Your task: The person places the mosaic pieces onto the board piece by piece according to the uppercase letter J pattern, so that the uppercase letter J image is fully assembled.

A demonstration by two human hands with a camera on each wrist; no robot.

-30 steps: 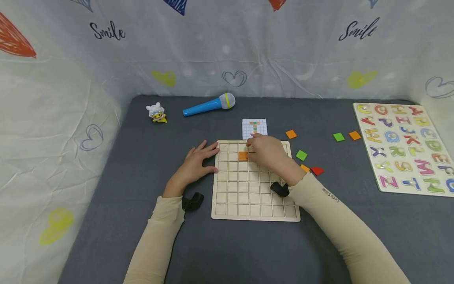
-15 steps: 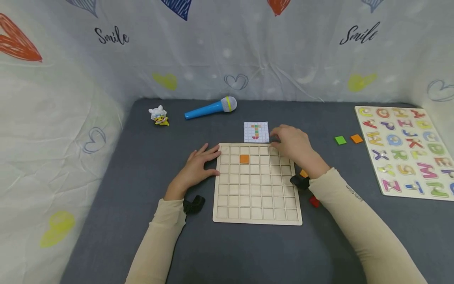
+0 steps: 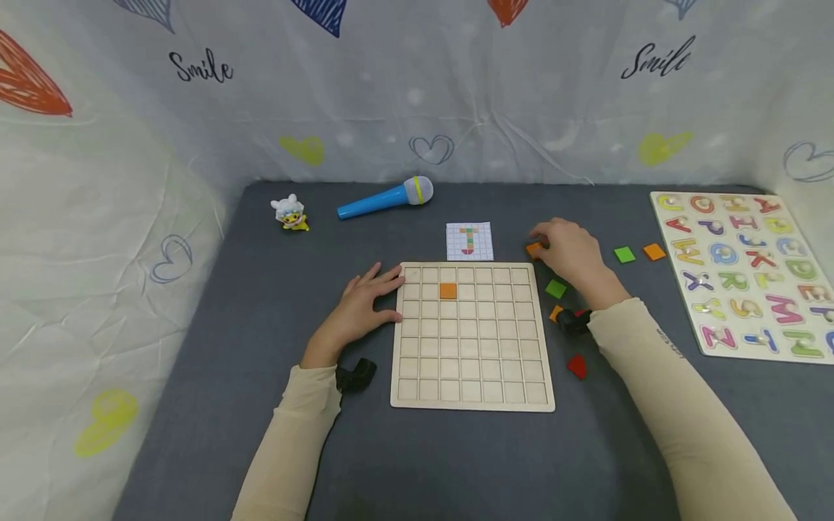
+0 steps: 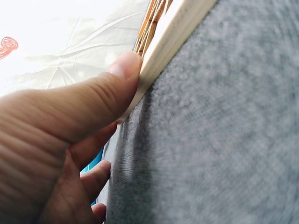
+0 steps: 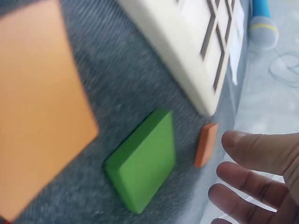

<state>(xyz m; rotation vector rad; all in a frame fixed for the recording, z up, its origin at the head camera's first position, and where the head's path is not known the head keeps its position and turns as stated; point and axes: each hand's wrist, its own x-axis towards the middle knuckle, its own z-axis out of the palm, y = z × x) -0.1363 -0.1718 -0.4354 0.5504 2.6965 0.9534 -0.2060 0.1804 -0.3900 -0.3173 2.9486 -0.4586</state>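
Note:
A wooden grid board [image 3: 472, 336] lies flat, with one orange square tile [image 3: 448, 291] in a cell of its second row. My left hand [image 3: 355, 311] rests along the board's left edge; in the left wrist view its thumb [image 4: 105, 91] touches the rim. Beyond the board's far right corner, my right hand [image 3: 573, 260] hovers at a loose orange tile [image 3: 533, 250]. The right wrist view has thumb and fingers [image 5: 243, 179] apart, with a gap before that tile [image 5: 205, 145]. A pattern card [image 3: 469, 242] with a T-like coloured figure lies behind the board.
Right of the board lie a green tile [image 3: 556, 289], an orange tile [image 3: 555, 313] and a red piece [image 3: 577, 366]. Farther right are another green tile [image 3: 624, 255], an orange tile [image 3: 654, 252] and an alphabet puzzle [image 3: 743, 275]. A toy microphone [image 3: 384, 199] and figurine [image 3: 289, 212] stand behind.
My right hand has left the board's upper middle and moved right to the loose orange tile. The red piece nearest me has come into view. My left hand stays in place.

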